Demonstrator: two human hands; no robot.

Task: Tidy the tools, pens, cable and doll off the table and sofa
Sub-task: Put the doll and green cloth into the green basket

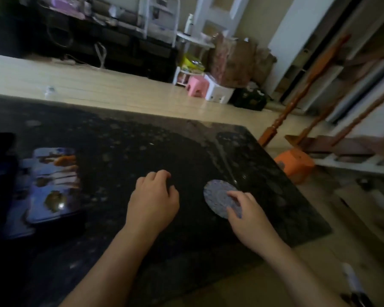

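Observation:
Both my hands are over a dark speckled table. My left hand hovers palm down near the middle with its fingers loosely curled, and nothing shows in it. My right hand lies on a round bluish-grey mat near the table's right edge, fingertips touching its near side. At the left an open dark tool case stands next to a glossy tray holding orange-handled tools. The picture is blurred.
An orange stool and turned wooden posts stand right of the table. Pink and white stools, bags and a dark cabinet line the far wall across the wooden floor. A small object lies on the floor.

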